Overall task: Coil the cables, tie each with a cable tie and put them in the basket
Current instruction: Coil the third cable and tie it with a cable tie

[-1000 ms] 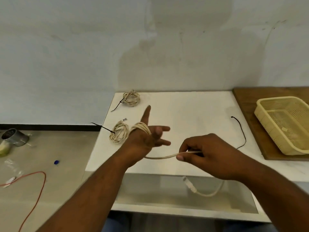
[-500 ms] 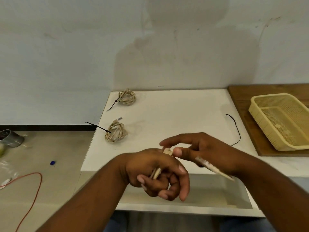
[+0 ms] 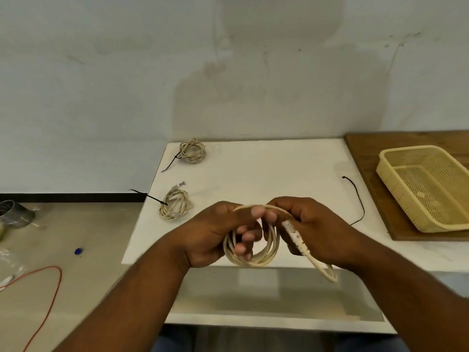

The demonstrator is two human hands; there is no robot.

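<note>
Starting far right with the cream mesh basket [image 3: 396, 196], parked on a wooden board [image 3: 365, 153], just a small pale patch on its floor. Down to the hands now, low over the near edge of the white table [image 3: 266, 174]. Left hand [image 3: 215, 235] curled round the cable [image 3: 256, 261], fingers hooked through its loops. Right hand [image 3: 317, 229] pinching the top strand, fingers tucked tight, with the plug end [image 3: 295, 232] slanting down past the palm. Neat round coil, several turns, cream, no tie on it yet. Back left, 2 finished bundles: far coil [image 3: 192, 151] and near coil [image 3: 175, 204], black tails sticking out. Loose black cable tie [image 3: 359, 199] lying between hands and basket.
</note>
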